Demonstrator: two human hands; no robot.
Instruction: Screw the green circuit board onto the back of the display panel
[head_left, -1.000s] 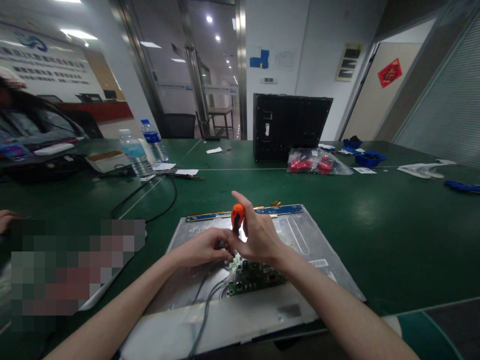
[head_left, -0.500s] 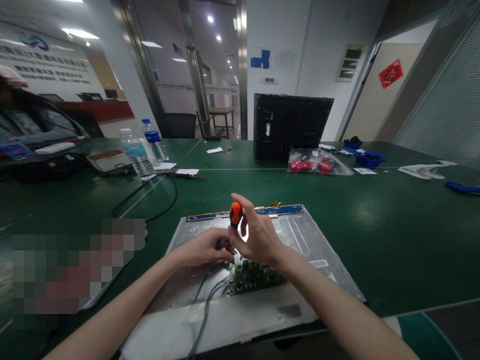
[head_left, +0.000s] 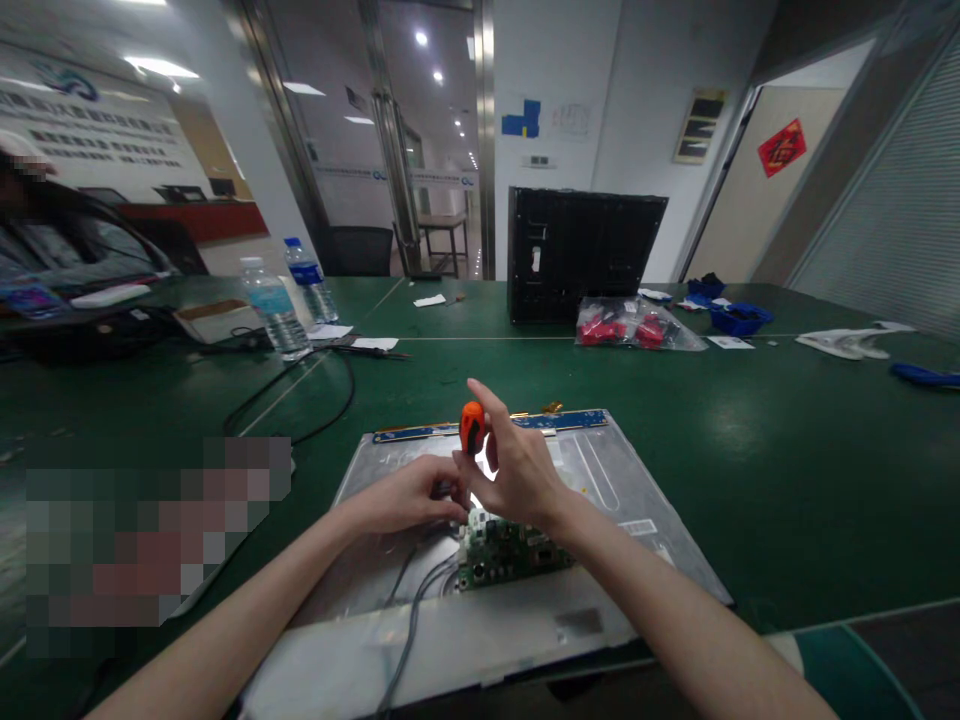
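A screwdriver (head_left: 472, 428) with an orange and black handle stands upright in my right hand (head_left: 521, 475), held between thumb and fingers, with the index finger raised. My left hand (head_left: 420, 493) is closed at the upper left corner of a green circuit board (head_left: 510, 557). Its fingertips are pinched close to the screwdriver's lower end; what they grip is hidden. Under the board lies a flat metal display panel (head_left: 630, 475), with a blue strip board (head_left: 574, 420) along its far edge. Grey cables (head_left: 412, 620) run from the board's left side toward me.
A black monitor (head_left: 585, 250) stands at the back, behind a plastic bag with red items (head_left: 637, 325). Two water bottles (head_left: 274, 310) and a black cable (head_left: 349, 395) are at left. Blue trays (head_left: 741, 319) sit at right. Another person (head_left: 60, 230) is at far left.
My right hand's fingers have shifted slightly around the screwdriver's handle, with the index finger a little higher. My left hand stays in place.
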